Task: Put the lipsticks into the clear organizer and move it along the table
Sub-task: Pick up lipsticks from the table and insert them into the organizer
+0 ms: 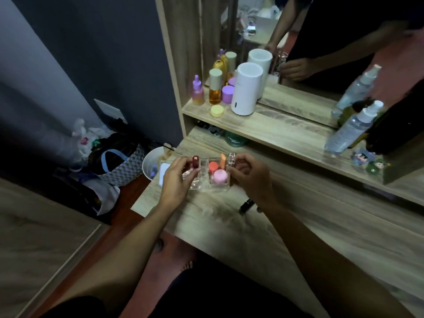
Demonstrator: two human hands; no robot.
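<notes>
The clear organizer stands on the wooden table near its left end. A dark red lipstick stands upright in its left side. Its right compartment holds an orange pot, a pink round pot and an orange sponge. My left hand grips the organizer's left side by the red lipstick. My right hand grips its right side, where a clear tube sticks up. A black lipstick lies on the table below my right wrist.
A shelf behind carries a white cylinder, purple and amber bottles and a yellow lid. Spray bottles stand at the right before a mirror. A white bin and bags sit off the table's left edge.
</notes>
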